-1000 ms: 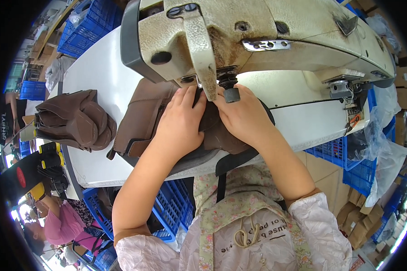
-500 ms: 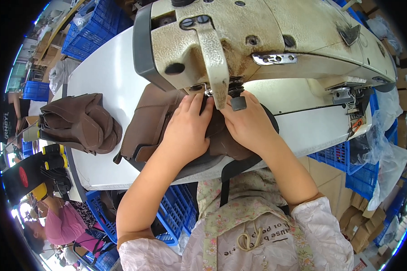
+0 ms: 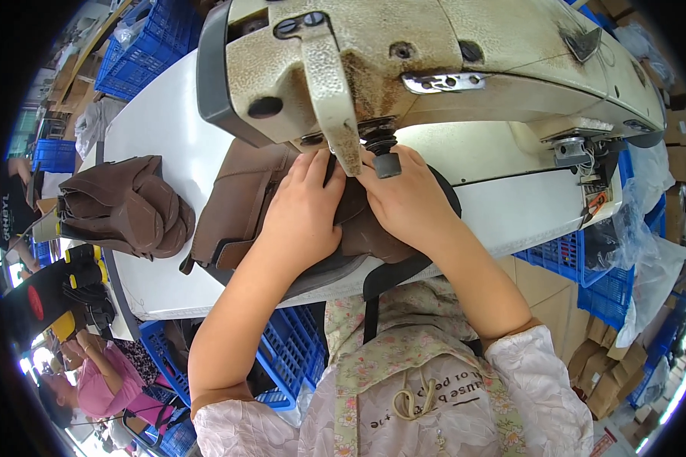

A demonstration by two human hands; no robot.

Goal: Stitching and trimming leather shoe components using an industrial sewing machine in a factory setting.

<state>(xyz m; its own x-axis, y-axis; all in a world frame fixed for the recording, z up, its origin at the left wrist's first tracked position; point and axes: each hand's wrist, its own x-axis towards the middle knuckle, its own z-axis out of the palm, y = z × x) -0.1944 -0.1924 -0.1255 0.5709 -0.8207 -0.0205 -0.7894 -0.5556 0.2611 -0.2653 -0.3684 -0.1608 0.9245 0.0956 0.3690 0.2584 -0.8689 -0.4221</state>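
Observation:
A brown leather shoe upper (image 3: 240, 190) lies under the head of a worn cream sewing machine (image 3: 427, 61). My left hand (image 3: 305, 209) rests on the leather just left of the needle area, fingers closed together and pressing it, thumb bent inward. On the other side, my right hand (image 3: 408, 199) grips the same upper, its fingertips partly hidden behind the machine's dark knob (image 3: 387, 164). The machine's lever (image 3: 335, 107) hangs between both hands and hides the needle. Part of the upper drapes toward the table's front edge.
More brown uppers (image 3: 126, 206) are stacked on the white table (image 3: 156, 289) at left. Blue crates (image 3: 293, 354) stand below the table, others at the right and far left. A seated person in pink (image 3: 110, 377) works at lower left. Orange-handled snips (image 3: 596, 204) lie at the table's right end.
The machine, table and stacked uppers appear shifted slightly left in the view. Both hands stay on the upper, almost in the same pose beside the needle area.

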